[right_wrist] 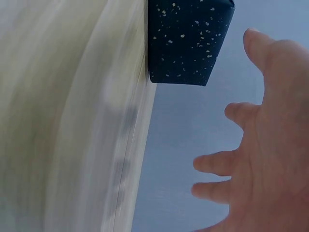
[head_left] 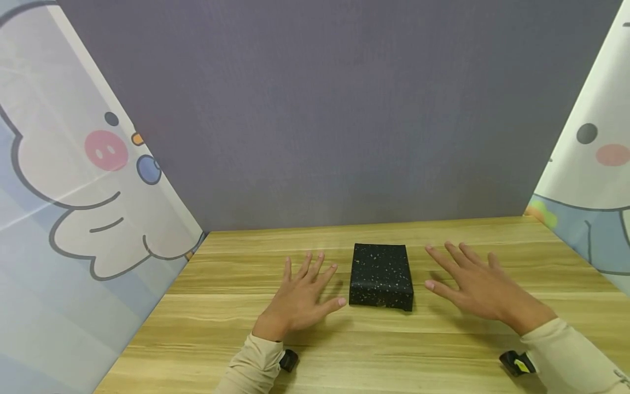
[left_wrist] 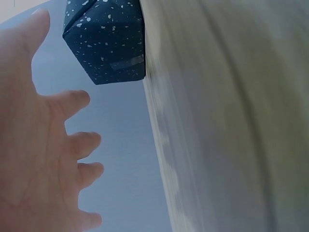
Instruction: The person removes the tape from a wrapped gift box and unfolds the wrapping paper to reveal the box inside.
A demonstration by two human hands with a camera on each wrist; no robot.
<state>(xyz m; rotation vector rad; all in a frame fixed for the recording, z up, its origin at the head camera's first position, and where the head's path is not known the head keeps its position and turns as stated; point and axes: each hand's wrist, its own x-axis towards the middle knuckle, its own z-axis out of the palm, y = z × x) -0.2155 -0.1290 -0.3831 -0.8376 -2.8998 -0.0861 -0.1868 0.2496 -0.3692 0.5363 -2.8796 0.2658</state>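
Note:
A black box with pale speckles (head_left: pixel 381 273) lies on the wooden table between the two hands. Its side shows in the left wrist view (left_wrist: pixel 108 43), with a strip of clear tape near one edge, and again in the right wrist view (right_wrist: pixel 186 43). To its left, my left hand (head_left: pixel 299 301) hovers palm down over the wood, fingers spread, the thumb tip close to the box's near left corner. My right hand (head_left: pixel 474 282) is held on the other side, fingers spread and a small gap from the box. Neither hand holds anything.
The light wooden table (head_left: pixel 236 295) ends at a grey upright panel (head_left: pixel 344 109) behind the box. Cartoon-printed sheets stand at the left (head_left: pixel 59 164) and right (head_left: pixel 585 175). Beige sleeves and dark wrist devices (head_left: pixel 289 361) sit behind the hands.

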